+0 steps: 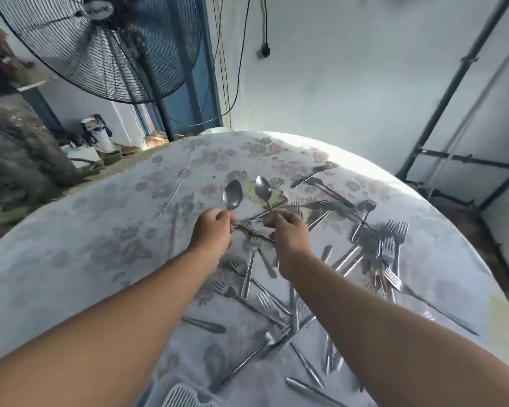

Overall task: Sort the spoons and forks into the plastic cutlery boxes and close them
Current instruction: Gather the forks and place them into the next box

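Note:
My left hand [213,230] grips the handle of a steel spoon [232,194], its bowl raised above the table. My right hand [290,232] pinches the handle of a second spoon [263,188], bowl up as well. Both hands hover over the middle of the round table [86,236] with its flowered cloth. Several forks [388,245] lie scattered on the cloth, mostly right of and below my hands. A slotted white plastic cutlery box [181,396] shows partly at the bottom edge, between my forearms.
A large black standing fan [100,48] stands behind the table at the upper left. A white wall with hanging cables and a plug [265,51] lies beyond. Dark metal pipe framing [453,83] runs along the right. Clutter sits on the floor at left.

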The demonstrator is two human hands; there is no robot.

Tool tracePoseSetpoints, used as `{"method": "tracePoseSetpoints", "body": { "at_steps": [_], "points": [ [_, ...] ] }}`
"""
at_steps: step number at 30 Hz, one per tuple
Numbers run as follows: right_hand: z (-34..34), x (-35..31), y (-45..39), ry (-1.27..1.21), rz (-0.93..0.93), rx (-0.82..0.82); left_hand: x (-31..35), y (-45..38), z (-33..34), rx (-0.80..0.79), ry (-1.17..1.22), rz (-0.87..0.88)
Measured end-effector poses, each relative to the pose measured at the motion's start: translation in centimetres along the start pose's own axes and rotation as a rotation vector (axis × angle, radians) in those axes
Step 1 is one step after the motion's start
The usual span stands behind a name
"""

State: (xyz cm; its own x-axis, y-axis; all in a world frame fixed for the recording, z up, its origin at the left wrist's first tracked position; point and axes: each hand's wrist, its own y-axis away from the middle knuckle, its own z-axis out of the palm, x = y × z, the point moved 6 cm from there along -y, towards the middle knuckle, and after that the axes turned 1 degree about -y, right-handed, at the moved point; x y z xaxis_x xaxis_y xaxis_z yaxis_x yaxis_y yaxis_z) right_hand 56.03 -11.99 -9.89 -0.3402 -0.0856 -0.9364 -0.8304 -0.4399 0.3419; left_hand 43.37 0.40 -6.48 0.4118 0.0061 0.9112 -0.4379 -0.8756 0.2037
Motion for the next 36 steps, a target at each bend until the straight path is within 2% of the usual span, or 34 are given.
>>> {"method": "tracePoseSetpoints", "body": {
  "at_steps": [5, 10, 15, 27, 29, 32, 36],
  "points": [
    [2.9, 2.5, 10.2, -0.116, 0.051, 0.022, -1.9, 5.8, -5.4, -0.075, 0.106, -0.01],
    [6.8, 5.8, 19.1, -0.186, 0.193, -0.016, -4.4, 10.5, -12.3, -0.06, -0.084, 0.029],
    [9.7, 8.2, 25.5, -0.149, 0.314, -0.026, -7.0, 13.1, -17.5, -0.092, -0.141, 0.057],
    [12.3, 13.5, 32.9, 0.127, 0.221, -0.052, -14.6, 16.3, -25.4, -0.149, -0.532, 0.093],
    [13.3, 14.5, 34.0, 0.259, 0.154, -0.061, -15.3, 16.3, -26.3, -0.18, -0.617, 0.125],
    [15.0, 15.0, 35.4, 0.611, 0.023, -0.06, -16.0, 16.3, -26.8, -0.269, -0.76, 0.164],
    [16.9, 14.6, 37.0, 1.087, -0.132, -0.055, -17.0, 16.5, -27.3, -0.273, -1.066, 0.235]
  ]
}}
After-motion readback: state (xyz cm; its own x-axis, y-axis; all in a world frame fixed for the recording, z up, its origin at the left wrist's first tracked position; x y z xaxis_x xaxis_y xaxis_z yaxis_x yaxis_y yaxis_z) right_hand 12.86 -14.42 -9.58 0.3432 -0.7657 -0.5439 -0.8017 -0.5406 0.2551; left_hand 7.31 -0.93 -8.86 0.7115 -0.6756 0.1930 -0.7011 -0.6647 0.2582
